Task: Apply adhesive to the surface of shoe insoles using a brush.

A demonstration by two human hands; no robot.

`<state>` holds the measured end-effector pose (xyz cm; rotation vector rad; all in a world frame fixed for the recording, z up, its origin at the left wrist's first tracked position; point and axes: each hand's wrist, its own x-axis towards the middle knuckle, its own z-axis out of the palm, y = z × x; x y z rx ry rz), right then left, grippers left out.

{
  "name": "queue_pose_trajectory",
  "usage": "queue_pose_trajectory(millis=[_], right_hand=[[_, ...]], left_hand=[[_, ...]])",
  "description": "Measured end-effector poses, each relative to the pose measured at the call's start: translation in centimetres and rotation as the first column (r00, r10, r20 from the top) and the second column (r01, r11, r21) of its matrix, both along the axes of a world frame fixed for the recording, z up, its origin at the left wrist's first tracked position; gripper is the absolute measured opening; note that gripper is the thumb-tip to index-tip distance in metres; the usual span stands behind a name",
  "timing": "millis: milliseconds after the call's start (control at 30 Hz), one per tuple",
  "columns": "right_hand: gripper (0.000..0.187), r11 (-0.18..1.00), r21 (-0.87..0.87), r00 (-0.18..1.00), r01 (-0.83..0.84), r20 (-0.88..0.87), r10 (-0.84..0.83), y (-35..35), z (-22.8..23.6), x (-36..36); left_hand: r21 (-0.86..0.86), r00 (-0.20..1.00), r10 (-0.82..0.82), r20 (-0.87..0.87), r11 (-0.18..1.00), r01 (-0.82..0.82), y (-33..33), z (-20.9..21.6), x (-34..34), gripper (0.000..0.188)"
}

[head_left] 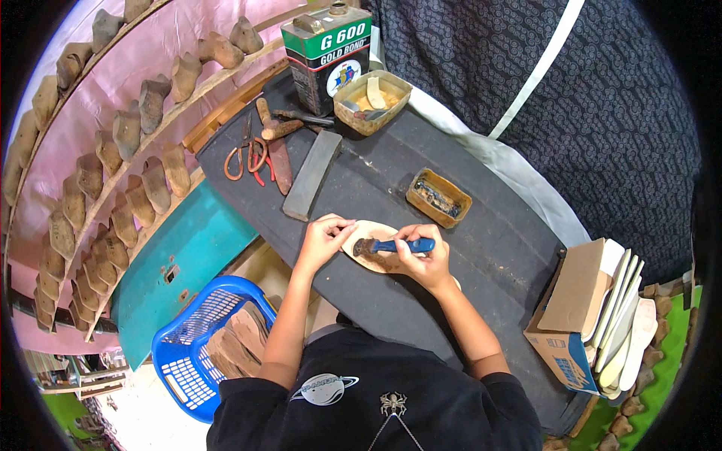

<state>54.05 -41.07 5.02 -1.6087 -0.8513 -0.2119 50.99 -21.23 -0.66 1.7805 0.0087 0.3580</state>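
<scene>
A pale, shoe-sole-shaped insole (370, 228) lies on the dark worktable in front of me. Thumb and fingers of my left hand (326, 239) pinch its left edge. My right hand (427, 260) grips a brush (385, 246) by its blue handle, and the brown bristles press on the insole's broad end. A brownish wet-looking patch shows around the bristles. Part of the insole runs beneath my right hand, its other end just peeking out past the wrist. Beyond my right hand sits a small tan tub (439, 198) with dark residue inside.
Scissors (247, 154), a hammer (275, 124) and a grey rectangular block (313, 176) lie at the far left of the table (511, 248). Behind them stand a green-and-black can (328, 64) and a larger tub (374, 101). A carton of soles (575, 316) is right; a blue basket (197, 353), left.
</scene>
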Motion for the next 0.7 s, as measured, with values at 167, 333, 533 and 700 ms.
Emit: queue_pose_trajectory(millis=[167,333,533,700], right_hand=[[0.025,0.999,-0.04,0.972,-0.006,0.233,0.016,-1.7,0.0,-0.1],[0.024,0.992,-0.128,0.972,-0.005,0.233,0.035,-4.0,1.2,-0.1],[0.022,0.992,-0.121,0.977,0.031,0.214,-0.004,-3.7,1.5,0.7],[0.019,0.995,0.035,0.965,0.094,0.244,-0.1,-0.4,1.9,0.8]], left_hand=[[0.072,1.0,0.01,0.019,0.997,-0.012,0.2,0.0,-0.1,0.014],[0.061,1.0,0.015,-0.02,0.998,-0.013,0.1,0.3,-0.2,0.013],[0.051,1.0,0.011,0.014,0.999,-0.011,0.0,0.2,-0.1,0.013],[0.074,1.0,0.01,0.027,0.997,-0.012,0.1,-0.1,0.0,0.012]])
